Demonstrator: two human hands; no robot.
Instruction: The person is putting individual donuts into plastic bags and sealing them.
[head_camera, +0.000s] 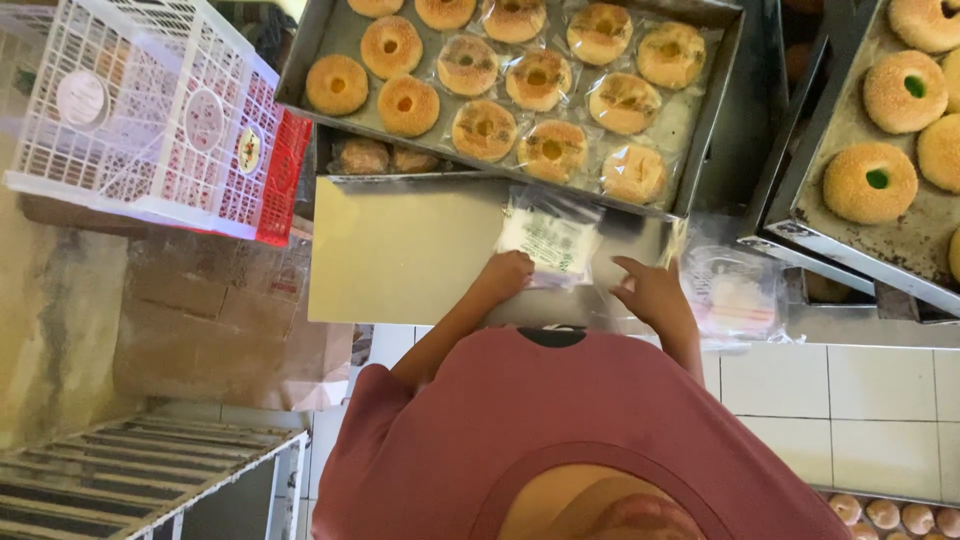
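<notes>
Plastic bag (551, 243), clear with a pale printed panel, lay flat on a bare steel tray (400, 250) in the middle of the scene, its long axis running left to right and its open-looking end toward the right. White floor tiles (850, 400) showed on the near right, and a wire rack (150, 470) stood at the near left. Beyond the steel tray sat a large baking tray (700, 130) of ring-shaped buns, most of them wrapped in plastic; a second tray (850, 240) of sesame buns stood at the far right. A white and red crate (160, 120) rested at the far left. The person in a red shirt reached forward with both arms. The left hand (505, 275) pressed curled fingers on the bag's near left edge. The right hand (650, 290) hovered just beside the bag's right end, fingers loosely spread, gripping nothing. A stack of empty bags (735, 295) lay further right.
</notes>
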